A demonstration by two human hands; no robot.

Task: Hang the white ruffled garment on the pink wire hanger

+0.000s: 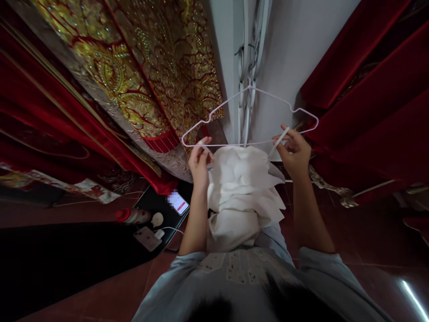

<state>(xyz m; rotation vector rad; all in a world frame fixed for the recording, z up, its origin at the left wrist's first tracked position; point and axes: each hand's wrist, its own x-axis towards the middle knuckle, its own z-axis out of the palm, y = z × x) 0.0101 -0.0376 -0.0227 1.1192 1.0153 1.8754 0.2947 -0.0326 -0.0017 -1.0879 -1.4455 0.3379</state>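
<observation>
A white garment [243,192] hangs bunched between my two hands. My left hand [199,162] is closed, pinching one of its thin straps just under the left end of a white wire hanger [301,111]. My right hand [293,151] is closed on the other strap, which runs up from my fingers to the hanger's bottom bar near its right end. The hanger hangs by its hook from a fitting on the white wall [295,49] ahead.
Red and gold embroidered cloth [140,76] hangs at the left, red velvet drapes [372,103] at the right. On a dark surface lower left lie a lit phone [178,202], another phone [147,238] with a charger cable, and a red-capped bottle [132,216].
</observation>
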